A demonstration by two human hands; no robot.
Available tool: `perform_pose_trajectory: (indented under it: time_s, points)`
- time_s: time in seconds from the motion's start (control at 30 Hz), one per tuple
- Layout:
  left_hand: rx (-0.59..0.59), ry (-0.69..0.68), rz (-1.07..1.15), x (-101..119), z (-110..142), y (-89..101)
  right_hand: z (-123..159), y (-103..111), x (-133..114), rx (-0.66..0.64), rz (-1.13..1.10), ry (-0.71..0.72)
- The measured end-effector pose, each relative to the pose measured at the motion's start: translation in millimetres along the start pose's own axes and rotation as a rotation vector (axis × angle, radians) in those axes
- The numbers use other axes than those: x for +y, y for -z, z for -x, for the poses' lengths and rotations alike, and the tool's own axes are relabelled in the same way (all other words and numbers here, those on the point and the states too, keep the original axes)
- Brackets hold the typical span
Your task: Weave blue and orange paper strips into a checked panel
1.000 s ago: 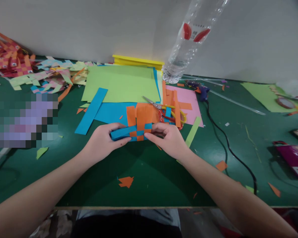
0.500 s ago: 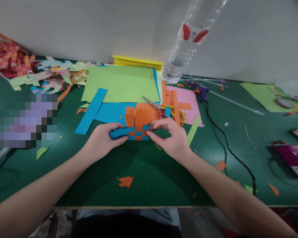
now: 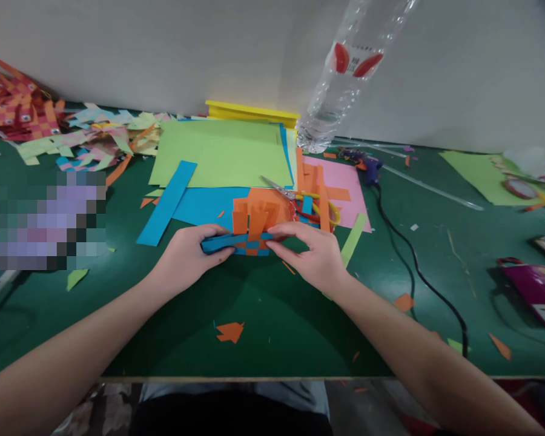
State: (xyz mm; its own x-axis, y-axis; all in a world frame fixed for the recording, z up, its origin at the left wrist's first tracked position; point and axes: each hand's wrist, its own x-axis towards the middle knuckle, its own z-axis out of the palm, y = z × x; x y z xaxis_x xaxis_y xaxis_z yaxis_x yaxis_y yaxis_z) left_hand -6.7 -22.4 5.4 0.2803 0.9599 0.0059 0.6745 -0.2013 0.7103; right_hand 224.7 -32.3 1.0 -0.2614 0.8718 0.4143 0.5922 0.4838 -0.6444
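Observation:
Orange and blue paper strips cross over and under each other in a small woven paper piece (image 3: 253,242), held above the green table. My left hand (image 3: 193,249) is closed on its left side, thumb below and fingers above, around the loose blue strip ends. At the right edge, my right hand (image 3: 306,248) pinches the weave between thumb and fingertips. Orange strip ends stand up from the top of the piece. Just behind it lie scissors (image 3: 311,200) with yellow and red handles, partly over orange paper. A separate blue strip (image 3: 167,203) rests to the left.
Green paper sheets (image 3: 222,151) are stacked at the back. A plastic bottle (image 3: 340,79) stands behind, right of them. The glue gun's (image 3: 371,171) black cord crosses the right side. Woven orange pieces (image 3: 18,109) and paper scraps lie far left; a purple power socket (image 3: 533,290) sits right.
My right hand has shifted slightly left along the weave's upper edge. The upright orange strips now lean and fan differently. My left hand stays almost where it was.

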Motion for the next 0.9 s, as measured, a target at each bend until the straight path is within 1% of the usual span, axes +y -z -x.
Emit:
perform_pose_trajectory:
  time_s: [0.17, 0.37, 0.53, 0.7, 0.9]
  points:
    - [-0.039, -0.005, 0.030, 0.9, -0.2, -0.1, -1.2, -0.3, 1.2, 0.003, -0.002, 0.070]
    - [-0.033, -0.003, 0.019, 1.7, 0.3, 0.1, -1.6, -0.4, 1.4, -0.030, -0.009, 0.035]
    - [-0.043, -0.016, -0.009, 0.5, -1.1, -0.2, -2.6, -0.2, 2.8, -0.038, 0.011, 0.047]
    - [-0.050, -0.041, -0.059, -1.5, -1.1, -0.2, -2.9, 0.1, 4.5, -0.029, 0.027, 0.124]
    - [-0.003, -0.057, -0.039, -5.4, -0.5, -1.4, -1.6, -0.2, 5.0, 0.007, 0.008, 0.171]
